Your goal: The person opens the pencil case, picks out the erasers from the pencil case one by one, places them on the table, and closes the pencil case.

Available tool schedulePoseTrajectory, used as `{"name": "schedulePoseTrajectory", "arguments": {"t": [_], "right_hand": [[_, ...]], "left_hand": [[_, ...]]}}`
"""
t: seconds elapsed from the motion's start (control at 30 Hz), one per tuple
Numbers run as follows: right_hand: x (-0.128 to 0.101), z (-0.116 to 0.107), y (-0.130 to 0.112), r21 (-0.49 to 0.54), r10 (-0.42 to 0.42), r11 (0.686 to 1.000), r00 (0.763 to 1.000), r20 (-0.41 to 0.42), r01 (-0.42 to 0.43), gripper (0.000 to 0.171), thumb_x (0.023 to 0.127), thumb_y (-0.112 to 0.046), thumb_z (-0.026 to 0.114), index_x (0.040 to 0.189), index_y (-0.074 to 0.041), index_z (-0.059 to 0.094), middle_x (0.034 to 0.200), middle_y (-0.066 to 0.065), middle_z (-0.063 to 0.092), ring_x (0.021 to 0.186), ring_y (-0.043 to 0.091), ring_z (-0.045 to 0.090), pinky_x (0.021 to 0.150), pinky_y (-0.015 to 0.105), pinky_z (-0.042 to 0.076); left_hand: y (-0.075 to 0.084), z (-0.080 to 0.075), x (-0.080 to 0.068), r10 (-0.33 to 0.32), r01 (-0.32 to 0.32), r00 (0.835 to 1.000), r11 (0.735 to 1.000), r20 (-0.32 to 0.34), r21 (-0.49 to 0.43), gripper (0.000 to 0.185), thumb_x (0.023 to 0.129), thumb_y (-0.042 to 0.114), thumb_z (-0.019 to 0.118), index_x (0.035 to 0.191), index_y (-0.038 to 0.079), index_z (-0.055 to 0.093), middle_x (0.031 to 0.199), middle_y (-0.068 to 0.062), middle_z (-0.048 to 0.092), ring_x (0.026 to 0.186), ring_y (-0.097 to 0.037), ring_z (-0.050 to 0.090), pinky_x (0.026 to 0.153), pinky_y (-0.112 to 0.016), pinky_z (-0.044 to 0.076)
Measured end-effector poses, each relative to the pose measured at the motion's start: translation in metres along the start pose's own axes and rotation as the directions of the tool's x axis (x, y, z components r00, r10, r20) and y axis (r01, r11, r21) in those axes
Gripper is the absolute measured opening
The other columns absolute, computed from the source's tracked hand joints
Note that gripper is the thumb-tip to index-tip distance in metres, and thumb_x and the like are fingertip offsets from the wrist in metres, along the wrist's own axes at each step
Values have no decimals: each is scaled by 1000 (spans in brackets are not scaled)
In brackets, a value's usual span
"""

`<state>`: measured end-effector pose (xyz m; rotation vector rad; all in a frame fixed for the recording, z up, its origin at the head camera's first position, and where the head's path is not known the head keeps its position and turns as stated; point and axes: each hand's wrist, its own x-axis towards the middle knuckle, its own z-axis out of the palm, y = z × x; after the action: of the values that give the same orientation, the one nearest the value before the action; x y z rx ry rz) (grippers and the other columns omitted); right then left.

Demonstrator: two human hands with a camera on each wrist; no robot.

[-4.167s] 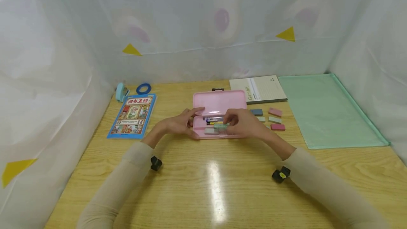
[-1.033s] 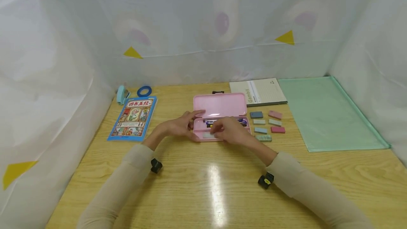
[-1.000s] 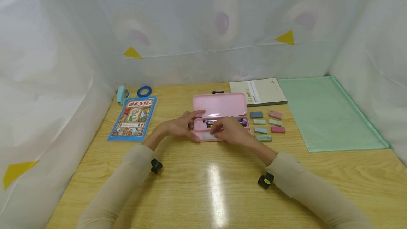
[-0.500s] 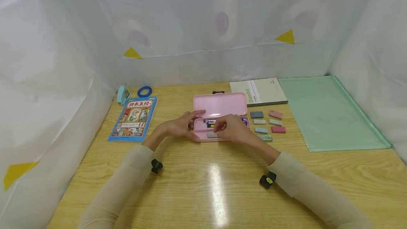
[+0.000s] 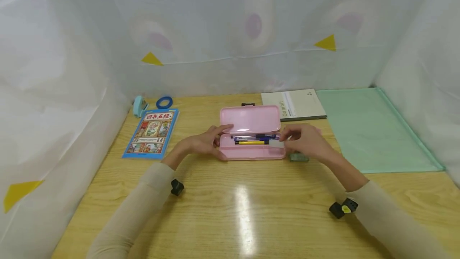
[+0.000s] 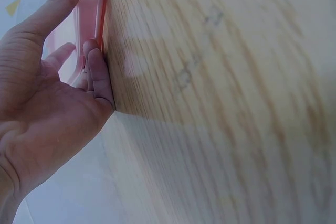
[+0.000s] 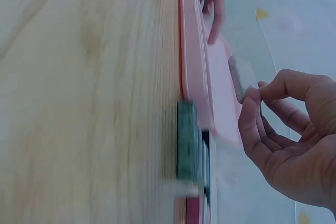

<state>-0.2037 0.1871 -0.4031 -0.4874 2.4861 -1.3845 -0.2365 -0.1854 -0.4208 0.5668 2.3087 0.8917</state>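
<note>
A pink pencil case [image 5: 230, 154] lies with its lid raised at the table's middle. My left hand [image 5: 203, 143] holds its left end, thumb at the front and a finger on the lid; in the left wrist view, fingers [image 6: 97, 72] bend against the pink side. Thumb and index finger of my right hand [image 5: 309, 143] pinch a whitish eraser [image 7: 242, 77], raised over the case's right end. Pens, including a yellow one [image 5: 249, 142], lie in the rear compartment. Just right of the case sits a green eraser [image 5: 299, 157]. My right hand hides most other erasers in the head view.
At left lie a blue-edged book [image 5: 151, 134], a light-blue stapler [image 5: 139, 106] and a blue tape ring [image 5: 164, 102]. A notebook [image 5: 305, 105] and a green translucent mat [image 5: 384, 131] occupy the right. A small black object [image 5: 248, 104] is behind the lid.
My right hand has lifted the whitish eraser from the front compartment and moved right with it. Earlier, it held the green eraser inside the case. My left hand stays on the case.
</note>
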Motion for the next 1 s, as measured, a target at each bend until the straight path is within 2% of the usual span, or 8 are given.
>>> {"name": "schedulePoseTrajectory", "arguments": {"t": [0.13, 0.27, 0.3, 0.37, 0.47, 0.53, 0.77, 1.0], "right_hand": [[-20, -24, 14, 12, 28, 1000, 1000, -14, -27, 11, 95, -5, 67, 104, -3, 73, 91, 19, 68, 72, 27, 62, 64, 38, 53], [-41, -42, 30, 4, 50, 999, 998, -26, -50, 12, 98, -9, 68, 107, -1, 72, 130, 22, 65, 98, 2, 66, 69, 37, 56], [-45, -46, 33, -8, 59, 998, 998, -30, -59, 12, 99, -10, 68, 107, -2, 72, 137, 22, 62, 100, 0, 65, 70, 37, 56], [-53, -52, 39, -32, 70, 997, 997, -32, -71, 13, 99, -11, 68, 108, -3, 71, 139, 20, 61, 101, 0, 64, 70, 36, 56], [-61, -60, 46, -76, 80, 994, 996, -27, -82, 12, 100, -11, 67, 109, -4, 71, 121, 17, 68, 83, 16, 66, 69, 36, 55], [-64, -65, 49, -91, 79, 993, 997, -13, -80, 12, 100, -10, 66, 110, -5, 71, 110, 14, 68, 79, 23, 64, 68, 36, 54], [-70, -73, 56, -111, 101, 989, 993, 60, -94, 13, 100, -7, 63, 111, -4, 69, 102, 13, 66, 76, 23, 63, 66, 35, 53], [-69, -71, 60, -93, 75, 994, 991, 113, -64, 12, 101, -4, 63, 111, -2, 69, 107, 14, 67, 80, 17, 67, 68, 33, 56]], "left_hand": [[1, 1, 0, 5, -5, 1000, 1000, -2, 5, 110, 83, 34, 89, 166, 36, 16, 128, -11, 35, 108, -25, 40, 94, -40, 36], [1, 3, 2, 12, -12, 1000, 1000, 8, 0, 110, 83, 35, 89, 166, 36, 17, 129, -11, 36, 108, -24, 41, 93, -38, 37], [1, 4, 2, 11, -11, 1000, 1000, 11, -4, 111, 83, 35, 90, 166, 36, 17, 129, -11, 36, 108, -24, 41, 93, -38, 38], [0, 4, 2, 6, -6, 1000, 1000, 10, -3, 111, 83, 35, 90, 166, 36, 17, 129, -11, 35, 108, -24, 41, 93, -38, 37], [0, 3, 2, -3, 3, 1000, 1000, 8, 0, 110, 83, 35, 90, 166, 37, 18, 129, -11, 35, 109, -24, 40, 93, -39, 37], [0, 3, 1, -7, 7, 1000, 1000, 5, 8, 109, 83, 35, 89, 166, 38, 17, 128, -11, 34, 109, -25, 40, 93, -40, 37], [1, 1, 1, -10, 10, 1000, 1000, 2, 15, 110, 85, 34, 88, 166, 37, 16, 129, -11, 33, 109, -25, 39, 93, -40, 36], [1, 0, 0, -6, 6, 1000, 1000, -2, -2, 110, 84, 32, 89, 167, 34, 17, 125, -11, 34, 106, -24, 39, 92, -39, 37]]}}
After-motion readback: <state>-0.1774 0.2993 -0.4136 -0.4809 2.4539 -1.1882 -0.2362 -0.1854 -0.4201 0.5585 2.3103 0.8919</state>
